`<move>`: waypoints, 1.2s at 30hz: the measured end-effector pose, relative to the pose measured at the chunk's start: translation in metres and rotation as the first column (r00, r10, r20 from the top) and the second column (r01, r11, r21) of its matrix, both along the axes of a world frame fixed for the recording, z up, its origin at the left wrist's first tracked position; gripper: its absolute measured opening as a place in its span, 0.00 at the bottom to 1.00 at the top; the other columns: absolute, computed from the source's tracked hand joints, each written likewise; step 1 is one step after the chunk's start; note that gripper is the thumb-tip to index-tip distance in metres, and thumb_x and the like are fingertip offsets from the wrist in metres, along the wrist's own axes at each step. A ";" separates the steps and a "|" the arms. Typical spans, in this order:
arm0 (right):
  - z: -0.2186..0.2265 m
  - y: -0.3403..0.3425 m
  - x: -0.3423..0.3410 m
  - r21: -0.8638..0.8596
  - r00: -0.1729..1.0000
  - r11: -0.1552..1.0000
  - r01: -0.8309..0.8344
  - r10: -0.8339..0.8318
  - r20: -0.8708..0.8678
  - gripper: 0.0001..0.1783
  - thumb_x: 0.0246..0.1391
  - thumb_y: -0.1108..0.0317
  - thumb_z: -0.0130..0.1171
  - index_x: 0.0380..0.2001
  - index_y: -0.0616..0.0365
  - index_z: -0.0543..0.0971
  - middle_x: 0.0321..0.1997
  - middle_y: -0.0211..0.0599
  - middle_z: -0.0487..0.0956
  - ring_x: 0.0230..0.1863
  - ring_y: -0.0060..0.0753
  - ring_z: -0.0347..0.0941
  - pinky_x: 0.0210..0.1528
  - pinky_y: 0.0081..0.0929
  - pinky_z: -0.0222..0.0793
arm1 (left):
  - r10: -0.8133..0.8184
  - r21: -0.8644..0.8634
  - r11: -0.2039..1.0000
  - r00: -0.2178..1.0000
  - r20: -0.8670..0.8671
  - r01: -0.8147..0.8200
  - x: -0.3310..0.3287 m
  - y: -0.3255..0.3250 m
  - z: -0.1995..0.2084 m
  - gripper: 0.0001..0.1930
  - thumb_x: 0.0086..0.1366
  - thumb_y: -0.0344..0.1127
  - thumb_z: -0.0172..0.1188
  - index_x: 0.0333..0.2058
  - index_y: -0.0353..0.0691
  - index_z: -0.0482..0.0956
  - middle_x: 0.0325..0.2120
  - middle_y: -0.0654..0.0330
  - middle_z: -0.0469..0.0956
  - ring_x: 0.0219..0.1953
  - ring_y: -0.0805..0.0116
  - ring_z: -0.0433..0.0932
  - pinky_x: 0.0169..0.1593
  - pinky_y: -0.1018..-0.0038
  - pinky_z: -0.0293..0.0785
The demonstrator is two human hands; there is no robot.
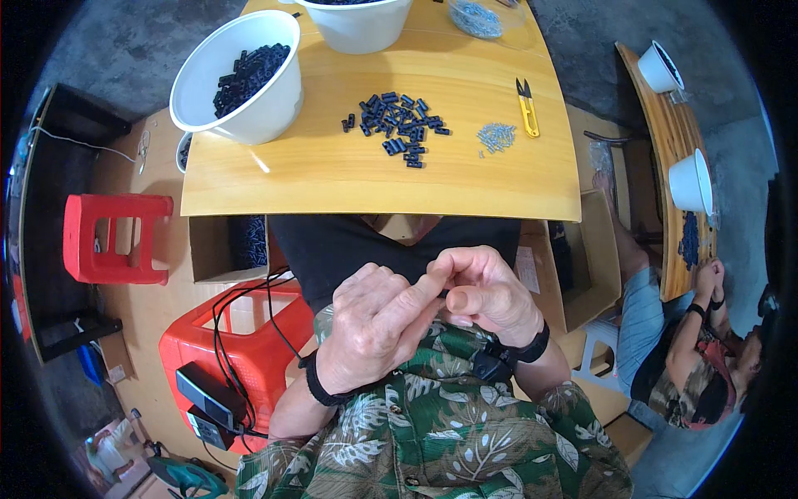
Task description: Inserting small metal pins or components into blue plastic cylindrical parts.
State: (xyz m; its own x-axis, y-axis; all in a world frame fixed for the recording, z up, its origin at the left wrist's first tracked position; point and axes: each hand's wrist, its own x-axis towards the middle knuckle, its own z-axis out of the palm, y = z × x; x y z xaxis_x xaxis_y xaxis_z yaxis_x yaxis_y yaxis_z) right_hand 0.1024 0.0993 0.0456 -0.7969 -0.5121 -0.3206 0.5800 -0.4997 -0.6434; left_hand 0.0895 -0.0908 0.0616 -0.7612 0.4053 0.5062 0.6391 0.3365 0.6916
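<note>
Close to my chest, below the near edge of the wooden surface (249,195), my left hand (378,328) and right hand (490,295) meet fingertip to fingertip, held low and near so I can see fine work. Each grip is pressed together, seemingly on something tiny, but I cannot tell what; it is hidden between the fingers. Up on the surface lies a loose heap of small black parts (397,125), with a little pile of silver screws (496,136) just beside it and yellow snips (527,108) near those, all within reach. A white bowl (249,116) of more black parts sits at the left corner. Red stools (112,237) and black cables (241,333) crowd my left; another person (694,358) works at a second table (669,141) on the right.
</note>
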 end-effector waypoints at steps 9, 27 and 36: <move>-0.008 0.004 -0.001 0.009 0.994 0.993 -0.114 0.114 0.002 0.21 0.42 0.69 0.77 0.36 0.64 0.76 0.31 0.28 0.76 0.30 0.18 0.70 0.33 0.14 0.64 | -0.117 0.036 0.992 0.993 -0.029 0.118 -0.001 -0.004 -0.005 0.18 0.44 0.22 0.69 0.38 0.34 0.82 0.17 0.62 0.69 0.18 0.65 0.69 0.24 0.69 0.62; -0.015 -0.013 -0.007 -0.185 0.994 0.978 -0.098 0.105 0.028 0.19 0.51 0.60 0.72 0.32 0.62 0.74 0.29 0.30 0.75 0.25 0.16 0.68 0.25 0.14 0.61 | 0.004 0.054 0.999 0.999 -0.036 -0.002 -0.002 -0.011 -0.003 0.18 0.43 0.24 0.72 0.37 0.37 0.84 0.17 0.63 0.71 0.19 0.64 0.70 0.24 0.68 0.64; -0.027 0.006 -0.068 0.553 0.775 0.600 0.578 -0.192 -0.602 0.07 0.61 0.68 0.64 0.34 0.61 0.81 0.28 0.18 0.77 0.25 0.06 0.65 0.27 0.10 0.60 | 0.269 0.156 0.887 0.760 0.592 -0.435 0.000 -0.038 -0.017 0.07 0.56 0.25 0.71 0.32 0.35 0.81 0.27 0.61 0.82 0.28 0.73 0.80 0.33 0.77 0.75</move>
State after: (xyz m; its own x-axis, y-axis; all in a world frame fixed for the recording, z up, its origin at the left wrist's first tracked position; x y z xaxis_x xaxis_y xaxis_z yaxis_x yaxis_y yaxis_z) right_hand 0.0344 0.1053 0.0188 -0.9954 0.0950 0.0119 -0.0035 0.0880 -0.9961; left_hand 0.0891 -0.1291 0.0443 -0.9993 -0.0360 0.0132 0.0053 0.2098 0.9777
